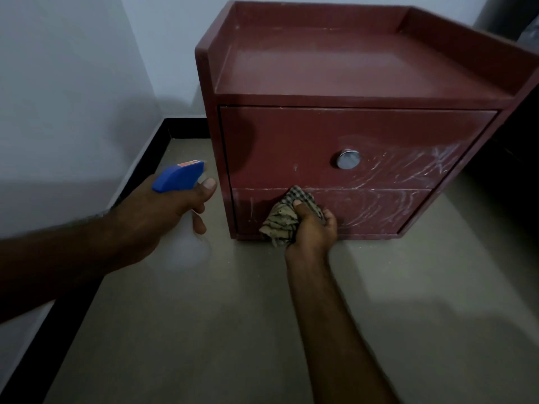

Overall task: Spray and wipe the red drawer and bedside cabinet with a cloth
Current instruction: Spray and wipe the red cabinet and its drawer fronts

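While the right hand (313,228) bunches the checked cloth (284,215) against the lower drawer (379,211) at centre frame, the left hand (163,211) grips the spray bottle (178,177); white streaks (408,173) at right look unwiped.

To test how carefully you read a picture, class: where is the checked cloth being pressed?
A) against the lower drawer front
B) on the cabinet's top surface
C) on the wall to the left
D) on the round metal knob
A: the right hand grips the checked cloth against the lower drawer front, below the knob, while the left hand holds the spray bottle.
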### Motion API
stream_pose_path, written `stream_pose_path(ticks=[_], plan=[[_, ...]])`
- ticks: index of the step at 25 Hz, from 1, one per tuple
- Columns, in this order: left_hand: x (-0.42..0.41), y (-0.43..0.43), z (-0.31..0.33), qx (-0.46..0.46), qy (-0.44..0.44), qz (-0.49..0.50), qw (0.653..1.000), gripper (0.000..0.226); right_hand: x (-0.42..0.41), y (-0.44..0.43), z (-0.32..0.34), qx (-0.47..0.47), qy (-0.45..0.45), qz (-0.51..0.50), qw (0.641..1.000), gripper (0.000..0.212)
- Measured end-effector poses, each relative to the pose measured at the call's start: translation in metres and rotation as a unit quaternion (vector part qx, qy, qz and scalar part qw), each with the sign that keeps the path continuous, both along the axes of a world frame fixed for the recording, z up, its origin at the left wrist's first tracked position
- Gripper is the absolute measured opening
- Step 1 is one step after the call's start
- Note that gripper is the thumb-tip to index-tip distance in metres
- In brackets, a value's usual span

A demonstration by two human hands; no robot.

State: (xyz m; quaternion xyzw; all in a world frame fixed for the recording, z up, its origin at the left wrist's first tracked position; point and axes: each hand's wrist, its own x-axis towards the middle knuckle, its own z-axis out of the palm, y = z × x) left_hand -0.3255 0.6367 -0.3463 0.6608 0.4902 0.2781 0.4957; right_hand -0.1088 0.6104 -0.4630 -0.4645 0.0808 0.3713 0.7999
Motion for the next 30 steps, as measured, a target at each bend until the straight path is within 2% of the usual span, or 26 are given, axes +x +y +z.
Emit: stream_pose_path(ticks=[6,10,14,18,22,24,28,30], plan=[[0.002,0.0,-0.002,-0.013,0.015,0.002,1.0,0.072,0.003,0.002,0.004,0.045,-0.035,0.002,0.998,0.058],[0.002,-0.007,-0.001,-0.012,0.004,-0.008,1.0,0.071,0.01,0.001,0.002,0.025,0.004,-0.007,1.0,0.052],[0.002,-0.004,-0.003,-0.014,-0.004,-0.018,1.0,0.067,0.011,0.0,0.0,0.043,-0.017,-0.01,0.999,0.053],[0.002,-0.002,-0.003,-0.017,-0.014,-0.017,1.0,0.074,0.024,-0.005,-0.006,0.011,-0.007,-0.02,1.0,0.05],[0.001,-0.003,-0.003,-0.013,-0.026,-0.019,0.999,0.061,0.017,-0.003,-0.003,0.021,-0.01,0.01,1.0,0.055],[0.002,-0.004,-0.004,-0.016,-0.031,-0.017,0.999,0.066,0.016,-0.003,-0.003,0.025,-0.012,0.016,0.999,0.057],[0.003,-0.005,-0.003,-0.016,-0.027,-0.013,0.999,0.09,0.043,-0.008,-0.002,0.036,0.01,-0.055,0.998,0.049],[0.002,-0.004,-0.002,-0.015,-0.028,-0.013,0.999,0.088,0.042,-0.01,-0.002,0.035,0.005,-0.049,0.998,0.052]])
